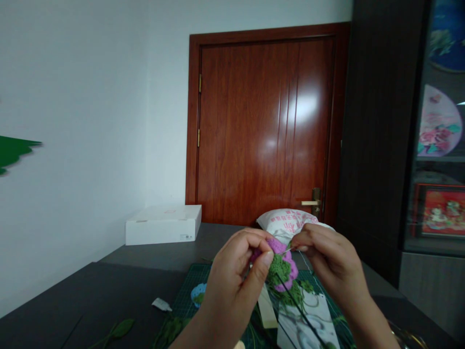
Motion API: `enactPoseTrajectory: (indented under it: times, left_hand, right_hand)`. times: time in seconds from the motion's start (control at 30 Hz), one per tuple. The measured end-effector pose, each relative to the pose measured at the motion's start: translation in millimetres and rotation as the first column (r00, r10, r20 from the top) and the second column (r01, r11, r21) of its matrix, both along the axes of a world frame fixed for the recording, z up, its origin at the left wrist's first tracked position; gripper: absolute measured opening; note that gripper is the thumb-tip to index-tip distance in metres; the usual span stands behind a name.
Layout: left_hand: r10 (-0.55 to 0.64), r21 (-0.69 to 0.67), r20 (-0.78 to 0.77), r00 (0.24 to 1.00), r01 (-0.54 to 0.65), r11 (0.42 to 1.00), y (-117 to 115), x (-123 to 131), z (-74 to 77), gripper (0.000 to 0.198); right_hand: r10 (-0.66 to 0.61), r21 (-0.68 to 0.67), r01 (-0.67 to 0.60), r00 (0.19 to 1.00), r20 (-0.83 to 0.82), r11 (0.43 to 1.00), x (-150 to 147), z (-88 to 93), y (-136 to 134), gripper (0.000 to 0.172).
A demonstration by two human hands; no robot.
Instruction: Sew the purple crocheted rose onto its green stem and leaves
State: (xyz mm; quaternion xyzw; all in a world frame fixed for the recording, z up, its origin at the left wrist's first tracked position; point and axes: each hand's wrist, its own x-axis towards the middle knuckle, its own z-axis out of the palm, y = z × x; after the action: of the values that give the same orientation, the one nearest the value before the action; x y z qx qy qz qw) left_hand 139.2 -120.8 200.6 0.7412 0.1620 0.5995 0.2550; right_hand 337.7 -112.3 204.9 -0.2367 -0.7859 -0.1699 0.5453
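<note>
Your left hand [234,286] covers one part of the crochet flower [281,269], and the thin thread [306,264] is too small to follow. The picture's left edge cuts the blurred green shape [14,152].

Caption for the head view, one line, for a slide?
Left hand and right hand hold a crocheted purple-and-green flower over a green cutting mat.

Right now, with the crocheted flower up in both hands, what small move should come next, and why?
Probably hold the left hand steady on the crocheted flower and have the right hand draw the pale thread slightly tighter, since the thread seems to run from the right fingers into the crochet, while the dark stem hangs below.
</note>
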Motion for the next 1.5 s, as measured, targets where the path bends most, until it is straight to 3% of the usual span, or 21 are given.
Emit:
enactPoseTrajectory:
  times: [0.6,1.1,1.5]
  left_hand:
    - [-0.096,-0.084,0.008,0.995,0.096,0.992,-1,-2,4.0,0.008]
    - [-0.010,-0.026,0.022,1.000,0.011,1.000,2,-1,3.1,0.008]
    - [-0.030,-0.067,0.014,0.999,0.030,0.997,4,-2,2.6,0.008]
  right_hand:
    - [0.093,-0.037,-0.098,0.990,-0.105,0.995,-11,3.2,2,0.022]
    - [0.048,-0.084,-0.052,0.998,-0.046,0.995,-7,-2.0,0,0.019]
    - [0.068,-0.115,-0.067,0.998,0.004,0.991,-3,-2.1,-1,0.020]
